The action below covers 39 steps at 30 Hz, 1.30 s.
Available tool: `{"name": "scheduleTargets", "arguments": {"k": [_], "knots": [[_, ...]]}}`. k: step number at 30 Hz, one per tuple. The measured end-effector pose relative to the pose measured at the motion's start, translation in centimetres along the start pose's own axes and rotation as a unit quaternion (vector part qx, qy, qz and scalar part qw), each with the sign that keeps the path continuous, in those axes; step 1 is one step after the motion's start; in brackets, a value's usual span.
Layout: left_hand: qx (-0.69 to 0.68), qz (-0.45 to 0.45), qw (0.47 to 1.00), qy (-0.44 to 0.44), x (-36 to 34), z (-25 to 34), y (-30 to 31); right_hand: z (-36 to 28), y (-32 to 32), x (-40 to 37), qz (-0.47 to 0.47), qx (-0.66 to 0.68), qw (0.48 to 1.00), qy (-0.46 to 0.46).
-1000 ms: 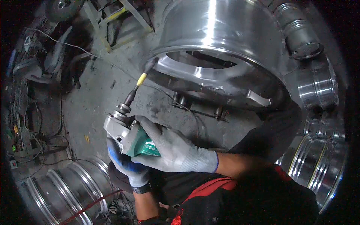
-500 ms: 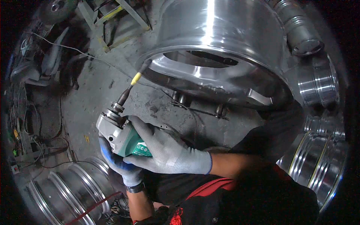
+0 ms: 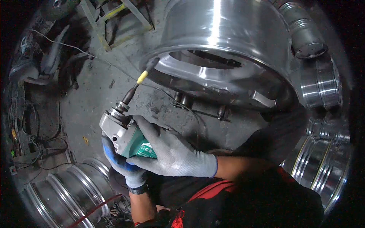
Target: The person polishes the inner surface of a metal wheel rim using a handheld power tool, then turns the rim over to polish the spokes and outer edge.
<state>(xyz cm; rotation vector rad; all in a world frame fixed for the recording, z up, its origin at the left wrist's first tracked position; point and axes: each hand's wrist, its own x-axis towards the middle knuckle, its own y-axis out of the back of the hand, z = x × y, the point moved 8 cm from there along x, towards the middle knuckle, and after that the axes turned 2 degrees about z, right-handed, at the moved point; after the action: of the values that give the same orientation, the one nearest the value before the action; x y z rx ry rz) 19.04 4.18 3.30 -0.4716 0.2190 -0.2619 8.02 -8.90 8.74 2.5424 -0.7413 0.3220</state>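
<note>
Both my gloved hands are wrapped round an angle grinder (image 3: 113,127) with a silver head and green body. My right hand (image 3: 175,154) lies over the body from the right, fingers closed on it. Under the head, my left hand (image 3: 119,161) is closed from below, its blue glove palm showing and a watch on the wrist. A tapered shaft (image 3: 130,94) with a yellow band extends from the grinder, and its dark tip (image 3: 152,64) overlaps the near rim of a large shiny metal wheel (image 3: 224,32). The wheel lies tilted, its opening facing me.
More metal wheels stand at the lower left (image 3: 68,190) and along the right (image 3: 321,85). A low metal support (image 3: 201,110) is under the big wheel. A cable (image 3: 167,93) crosses the grey floor (image 3: 87,106). A metal frame (image 3: 125,41) stands at the back.
The grinder and both hands have shifted slightly right in view, and the dark tip appears a little farther right along the wheel's rim. The grip stays the same.
</note>
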Motion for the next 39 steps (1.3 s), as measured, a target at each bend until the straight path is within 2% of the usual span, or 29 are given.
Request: {"name": "scheduleTargets", "arguments": {"k": [3,5,6,8,9,10,12,13,14,16,18,20,21,24,25,26,29,30,31,32,33,34,36,38,39], "knots": [[-0.030,-0.053,0.997,0.054,0.1,-0.6,-0.9,0.2,-0.1,0.0,-0.024,0.002,1.000,-0.017],[0.003,-0.075,0.997,0.007,0.0,-0.3,-1.0,0.4,-0.3,-0.1,-0.034,-0.004,0.999,-0.029],[0.003,-0.075,0.997,0.008,0.1,-0.3,-1.3,0.3,0.1,0.0,-0.003,-0.010,1.000,-0.010],[0.108,-0.066,0.991,-0.034,0.3,0.2,-2.0,0.3,0.5,0.0,0.029,-0.017,0.999,0.009],[0.047,-0.084,0.994,-0.053,0.0,-0.1,-1.9,0.8,0.4,0.1,0.028,0.009,0.999,-0.014],[0.047,-0.084,0.994,-0.054,0.3,-0.5,-1.4,1.3,0.3,0.1,0.027,0.034,0.998,-0.036],[0.180,-0.096,0.967,-0.155,0.5,0.4,-1.5,1.2,0.3,0.1,0.041,0.042,0.998,-0.018],[0.057,-0.064,0.994,-0.062,0.8,-0.4,-0.9,1.0,0.5,0.1,0.057,0.049,0.997,-0.001],[0.058,-0.064,0.994,-0.062,0.7,-0.2,-0.8,0.9,0.6,0.1,0.058,0.050,0.997,-0.001],[0.061,-0.048,0.997,-0.023,0.7,-0.3,-0.4,1.0,-0.3,0.2,-0.006,0.037,0.999,-0.037],[0.084,-0.077,0.993,-0.031,0.5,0.2,-1.2,0.7,-0.2,0.2,0.010,0.034,0.999,-0.004],[-0.104,-0.107,0.983,0.104,0.2,-1.3,-2.1,0.1,0.1,-0.1,0.038,-0.035,0.998,0.037],[-0.104,-0.108,0.983,0.106,0.2,-1.3,-2.3,0.1,0.2,-0.1,0.039,-0.036,0.998,0.036],[-0.068,-0.018,0.993,0.090,0.4,-1.7,-2.2,1.0,0.0,-0.2,-0.006,0.019,1.000,-0.012],[-0.036,-0.063,0.997,0.036,0.4,-1.2,-2.8,1.3,0.2,-0.2,0.011,0.035,0.999,-0.019],[-0.037,-0.062,0.997,0.035,0.5,-1.9,-2.2,1.5,0.5,-0.1,0.027,0.050,0.998,-0.026],[0.192,-0.048,0.973,-0.120,0.4,-0.6,-1.4,1.7,0.5,0.2,-0.004,0.048,0.998,-0.049],[0.193,-0.049,0.973,-0.120,0.3,-0.2,-1.6,1.8,0.5,0.2,-0.019,0.044,0.997,-0.065],[0.088,-0.046,0.994,-0.039,0.3,-0.8,-1.3,1.9,0.4,0.0,-0.017,0.045,0.997,-0.065],[-0.018,-0.043,0.998,0.045,0.3,-1.6,-1.2,1.4,0.4,-0.1,0.007,0.023,0.999,-0.022],[-0.151,-0.129,0.968,0.151,0.3,-2.2,-2.1,0.8,0.7,-0.2,0.031,0.000,0.999,0.021],[-0.148,-0.131,0.968,0.152,0.2,-2.1,-2.3,0.7,0.7,-0.2,0.033,0.001,0.999,0.020],[-0.150,-0.168,0.966,0.130,-0.1,-1.5,-3.0,1.0,0.3,0.0,-0.005,0.027,1.000,-0.001],[0.021,-0.030,0.999,0.001,0.4,-1.3,-0.9,1.3,0.5,0.1,0.004,0.047,0.999,-0.022],[0.048,-0.013,0.999,-0.005,0.3,-1.5,-1.0,1.6,0.8,0.1,0.014,0.069,0.997,-0.042]]}}
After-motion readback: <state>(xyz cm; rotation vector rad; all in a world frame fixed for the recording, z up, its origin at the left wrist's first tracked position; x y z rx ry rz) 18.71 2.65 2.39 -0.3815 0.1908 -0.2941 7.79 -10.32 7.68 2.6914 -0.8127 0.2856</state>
